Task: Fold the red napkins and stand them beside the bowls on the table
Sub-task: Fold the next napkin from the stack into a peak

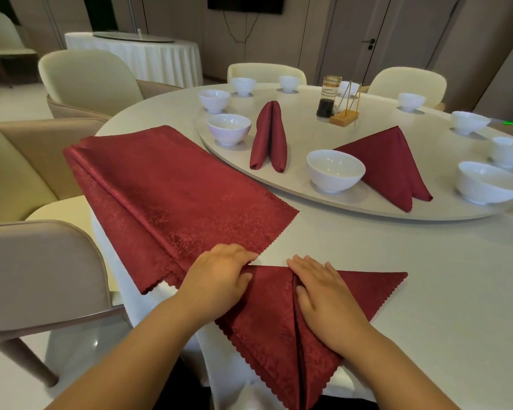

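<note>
Where it lies at the near edge of the table, the napkin is under both hands: the left hand pinches its upper left corner, and the right hand presses flat with straight fingers.

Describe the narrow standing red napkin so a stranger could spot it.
Start at the round white turntable on the dining table. Near its left front, between two white ceramic bowls, stands the dark red cloth napkin. Unlike the wide, tent-shaped red napkin further right, it is tall and slim.
</note>
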Action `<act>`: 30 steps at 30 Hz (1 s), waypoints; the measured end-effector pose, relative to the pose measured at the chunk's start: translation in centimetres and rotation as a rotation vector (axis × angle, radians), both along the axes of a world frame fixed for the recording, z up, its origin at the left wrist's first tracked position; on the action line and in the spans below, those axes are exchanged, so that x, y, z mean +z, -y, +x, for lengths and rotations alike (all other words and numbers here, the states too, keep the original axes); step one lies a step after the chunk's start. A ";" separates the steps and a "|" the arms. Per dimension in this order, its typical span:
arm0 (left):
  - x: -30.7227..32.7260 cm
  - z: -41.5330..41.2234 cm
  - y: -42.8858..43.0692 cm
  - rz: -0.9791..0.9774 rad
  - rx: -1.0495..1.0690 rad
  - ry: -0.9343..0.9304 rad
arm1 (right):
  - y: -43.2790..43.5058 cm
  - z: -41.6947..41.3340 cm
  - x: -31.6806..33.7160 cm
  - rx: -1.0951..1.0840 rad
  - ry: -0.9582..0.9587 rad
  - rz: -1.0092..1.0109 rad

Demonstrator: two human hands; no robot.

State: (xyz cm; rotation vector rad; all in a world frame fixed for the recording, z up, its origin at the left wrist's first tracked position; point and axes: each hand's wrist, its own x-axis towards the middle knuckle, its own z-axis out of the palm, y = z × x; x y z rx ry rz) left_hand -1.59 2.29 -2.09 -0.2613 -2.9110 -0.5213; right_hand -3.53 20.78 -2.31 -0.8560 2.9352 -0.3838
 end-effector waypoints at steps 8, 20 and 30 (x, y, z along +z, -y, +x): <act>1.1 -0.2 1.3 0.106 -0.053 0.195 | -2.9 -1.8 2.7 -0.013 0.100 -0.096; 6.8 -3.3 1.7 -0.010 -0.203 0.795 | -2.5 -4.8 8.4 0.096 0.502 0.195; 13.2 -5.6 2.4 -0.088 0.156 -0.666 | -0.9 -6.3 14.4 -0.056 -0.537 -0.138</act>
